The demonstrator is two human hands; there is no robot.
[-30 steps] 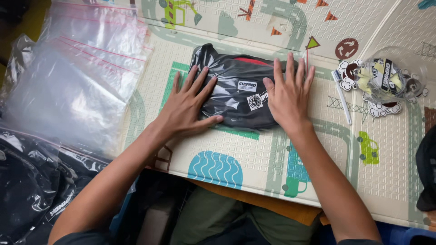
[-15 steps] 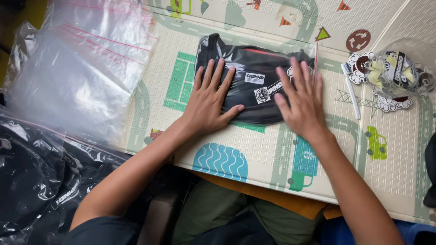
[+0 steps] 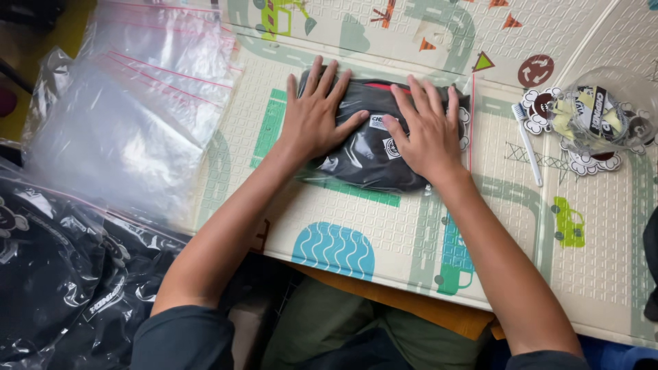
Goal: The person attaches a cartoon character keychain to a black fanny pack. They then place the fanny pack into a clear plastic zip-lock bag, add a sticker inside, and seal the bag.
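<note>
Both hands (image 3: pixel 370 130) press a black bagged garment (image 3: pixel 373 161) on a road-patterned play mat (image 3: pixel 493 226).

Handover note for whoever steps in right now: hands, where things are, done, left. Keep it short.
Left hand: flat, palm down on the left part of the bagged black garment.
Right hand: flat on its right part; neither hand grips.
Garment: folded, inside its clear bag, lying on the play mat.
Stack of empty clear bags: left of the mat.
Done: garment folded and in the bag.
Left: probably pressing the air out; whether the bag is sealed cannot be told.
</note>
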